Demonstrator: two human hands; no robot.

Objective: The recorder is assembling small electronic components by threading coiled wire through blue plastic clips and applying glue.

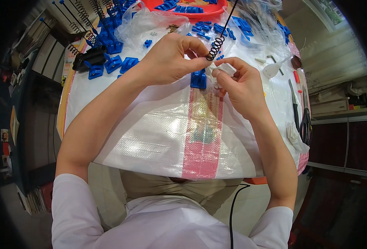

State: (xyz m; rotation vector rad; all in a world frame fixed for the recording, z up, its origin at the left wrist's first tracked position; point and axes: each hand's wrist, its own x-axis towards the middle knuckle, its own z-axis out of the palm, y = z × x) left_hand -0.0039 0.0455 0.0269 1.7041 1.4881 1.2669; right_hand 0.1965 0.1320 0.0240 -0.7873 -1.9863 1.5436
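Observation:
Over the middle of the table, my left hand pinches the lower end of a black coil spring. A thin black rod rises from the spring toward the top edge. Just below the fingertips is a blue plastic base; how it joins the spring is hidden behind my fingers. My right hand is closed on a crumpled white tissue, held against or close beside the blue base and the spring's foot.
Blue parts with springs and rods crowd the far left. Beyond my hands are a red tray, clear plastic bags, screws and small blue pieces. A white squeeze bottle, knife and scissors lie right, on a white woven sheet.

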